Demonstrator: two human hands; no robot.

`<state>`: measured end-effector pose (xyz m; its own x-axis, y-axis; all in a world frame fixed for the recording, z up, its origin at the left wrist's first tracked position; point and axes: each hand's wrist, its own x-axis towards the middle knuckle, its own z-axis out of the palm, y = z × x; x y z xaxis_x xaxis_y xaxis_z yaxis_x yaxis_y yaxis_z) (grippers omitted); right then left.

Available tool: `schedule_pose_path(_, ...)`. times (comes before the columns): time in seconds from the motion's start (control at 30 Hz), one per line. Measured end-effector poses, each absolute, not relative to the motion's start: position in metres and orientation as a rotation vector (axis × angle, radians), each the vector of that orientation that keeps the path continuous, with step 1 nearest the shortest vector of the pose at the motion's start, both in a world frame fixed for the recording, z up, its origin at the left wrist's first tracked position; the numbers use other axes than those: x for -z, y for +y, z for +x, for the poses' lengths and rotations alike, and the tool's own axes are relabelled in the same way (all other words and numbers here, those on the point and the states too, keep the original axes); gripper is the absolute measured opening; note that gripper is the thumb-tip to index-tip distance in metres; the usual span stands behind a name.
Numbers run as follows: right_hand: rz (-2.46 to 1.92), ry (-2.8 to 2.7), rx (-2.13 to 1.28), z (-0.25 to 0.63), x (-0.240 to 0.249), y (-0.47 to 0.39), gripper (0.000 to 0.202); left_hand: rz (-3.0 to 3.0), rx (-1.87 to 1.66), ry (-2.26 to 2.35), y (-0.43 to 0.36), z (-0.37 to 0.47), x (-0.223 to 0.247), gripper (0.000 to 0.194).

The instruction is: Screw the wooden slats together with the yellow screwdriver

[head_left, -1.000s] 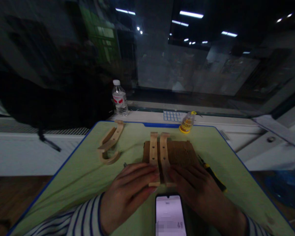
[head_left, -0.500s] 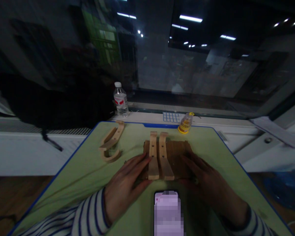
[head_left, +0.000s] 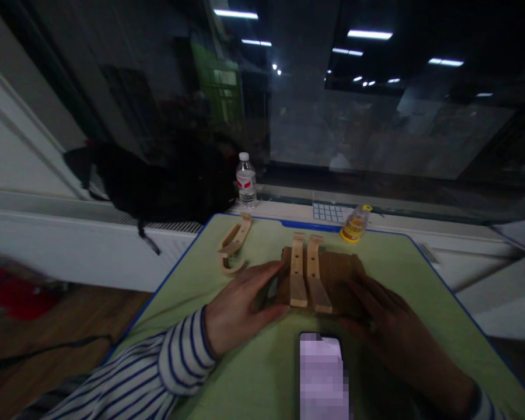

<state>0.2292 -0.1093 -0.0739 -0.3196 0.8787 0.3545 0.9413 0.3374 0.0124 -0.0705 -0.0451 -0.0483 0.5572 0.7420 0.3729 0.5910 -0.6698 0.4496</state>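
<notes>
Two curved wooden pieces with screw holes, a left one (head_left: 297, 271) and a right one (head_left: 315, 274), lie side by side on a brown cardboard piece (head_left: 339, 271). My left hand (head_left: 245, 303) is at the cardboard's left edge, thumb and fingers spread around it. At the right edge, my right hand (head_left: 389, 326) grips the cardboard, its fingertips on top and thumb near the front edge. More curved wooden pieces (head_left: 234, 242) lie together at the table's back left, apart from my hands.
A phone (head_left: 324, 376) lies in front of the cardboard. Beyond the green table (head_left: 192, 291) stand a water bottle (head_left: 246, 182) and a yellow-capped clear container (head_left: 356, 224). A black bag (head_left: 170, 181) rests on the sill at left.
The view has swung left, so everything appears further right. My left hand's fingers have drawn back from the left wooden piece toward the cardboard's edge.
</notes>
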Motion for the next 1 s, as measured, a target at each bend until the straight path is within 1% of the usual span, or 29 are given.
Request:
schedule_pose_path(0.13, -1.546, -2.285, 0.38, 0.231, 0.07, -0.108, 0.063, 2.303, -0.954, 1.365, -0.043, -0.091, 0.033, 0.043)
schedule_pose_path(0.23, -1.479, -2.251, 0.379, 0.231, 0.064, -0.108, 0.057, 2.142, -1.071, 1.521, -0.036, -0.11, 0.034, 0.035)
schedule_pose_path(0.4, -1.371, -2.312, 0.397, 0.221, 0.047, -0.11, 0.038, 2.207, -1.033, 1.757, -0.022, -0.134, 0.047, 0.038)
schedule_pose_path(0.5, -1.316, -2.41, 0.391, 0.208, 0.025, -0.107, 0.032, 2.278, -0.982, 1.856, -0.014, -0.136, 0.054, 0.044)
schedule_pose_path(0.57, -1.294, -2.485, 0.334, 0.197, 0.008, -0.102, 0.031, 2.304, -0.955, 1.875, -0.01, -0.134, 0.056, 0.048)
schedule_pose_path(0.63, -1.226, -2.55, 0.257, 0.184, -0.009, -0.092, 0.029, 2.336, -0.913, 1.837, -0.005, -0.13, 0.057, 0.048)
schedule_pose_path(0.77, -1.305, -2.643, 0.074, 0.155, -0.032, -0.069, 0.026, 2.372, -0.895, 1.671, 0.004, -0.126, 0.058, 0.034)
schedule_pose_path(0.9, -1.272, -2.687, 0.067, 0.129, -0.038, -0.048, 0.024, 2.381, -0.914, 1.58, 0.01, -0.127, 0.063, 0.023)
schedule_pose_path(1.0, -1.297, -2.667, 0.064, 0.116, -0.034, -0.036, 0.027, 2.349, -0.972, 1.55, 0.011, -0.128, 0.065, 0.023)
